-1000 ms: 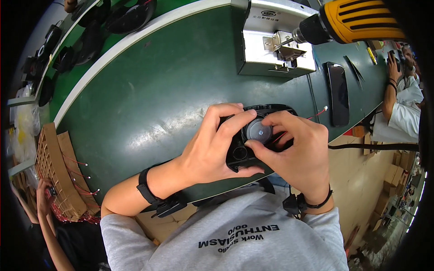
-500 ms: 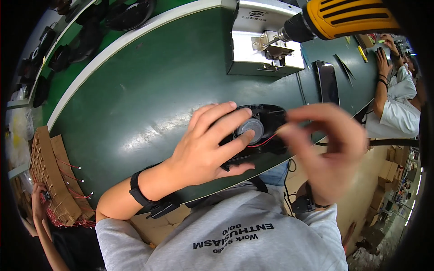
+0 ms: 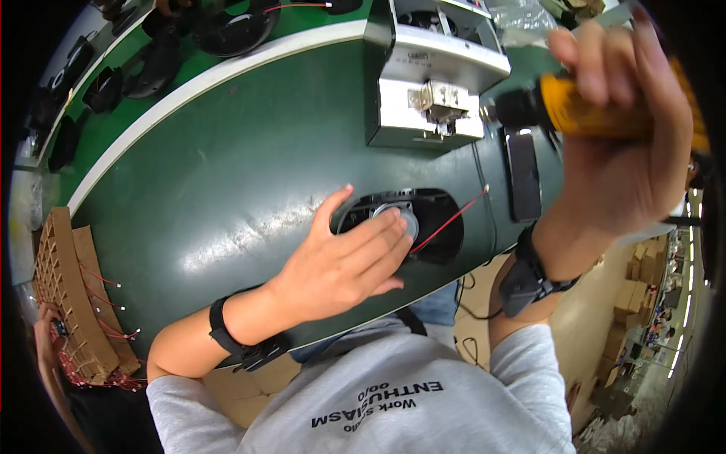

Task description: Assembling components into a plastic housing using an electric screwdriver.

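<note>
My left hand [image 3: 344, 261] lies over a small round grey speaker [image 3: 411, 225], its middle fingers bent together onto it and the outer finger raised apart. The speaker sits in a black, oval plastic shell [image 3: 446, 246] on the green bench. From it a red wire [image 3: 454, 217] runs out to the right, ending in a small white connector on the bench. Up at the right, my right hand [image 3: 628, 144] is wrapped round a yellow and black power drill [image 3: 563, 106]. Its nose points left, close to the metal mechanism of a screw feeder [image 3: 442, 102].
A dark phone [image 3: 523, 174] lies right of the shell. At the left edge stands a cardboard divider box [image 3: 72, 287] with red wires, another person's hand [image 3: 49, 318] beside it. Black shells [image 3: 234, 32] lie beyond the white rail [image 3: 151, 106].
My right hand has let go of the red wire, moved up and right, and taken hold of the drill. The wire now stretches out to the right. My left hand has shifted on the speaker.
</note>
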A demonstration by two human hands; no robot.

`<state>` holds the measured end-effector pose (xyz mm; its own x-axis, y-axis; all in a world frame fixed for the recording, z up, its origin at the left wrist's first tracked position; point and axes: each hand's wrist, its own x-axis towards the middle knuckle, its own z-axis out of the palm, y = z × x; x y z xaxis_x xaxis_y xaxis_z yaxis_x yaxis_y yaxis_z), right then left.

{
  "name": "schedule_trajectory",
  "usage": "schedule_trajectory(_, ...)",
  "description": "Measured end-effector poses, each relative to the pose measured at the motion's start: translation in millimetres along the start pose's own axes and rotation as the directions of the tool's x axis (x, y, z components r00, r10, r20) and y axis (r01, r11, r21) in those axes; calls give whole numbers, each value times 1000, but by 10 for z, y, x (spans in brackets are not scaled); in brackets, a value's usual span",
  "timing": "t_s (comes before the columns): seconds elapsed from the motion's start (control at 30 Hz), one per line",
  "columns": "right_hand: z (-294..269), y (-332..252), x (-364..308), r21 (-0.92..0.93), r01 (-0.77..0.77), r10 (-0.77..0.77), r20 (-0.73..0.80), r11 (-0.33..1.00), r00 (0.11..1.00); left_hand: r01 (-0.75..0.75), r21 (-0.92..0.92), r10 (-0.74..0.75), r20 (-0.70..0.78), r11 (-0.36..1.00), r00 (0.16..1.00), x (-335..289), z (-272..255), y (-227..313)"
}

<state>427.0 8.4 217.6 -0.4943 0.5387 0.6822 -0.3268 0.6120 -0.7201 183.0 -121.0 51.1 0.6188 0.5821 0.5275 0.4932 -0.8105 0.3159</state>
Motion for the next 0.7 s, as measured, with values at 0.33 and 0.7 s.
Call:
schedule_trajectory(0.33,377,183,-17,-43,-73,49,-420,996,906,-55,151,61,-38,987,997,-28,59,82)
schedule_trajectory(0.7,461,293,-13,-104,-212,141,-465,972,874,-60,195,67,-28,979,997,-1,65,72)
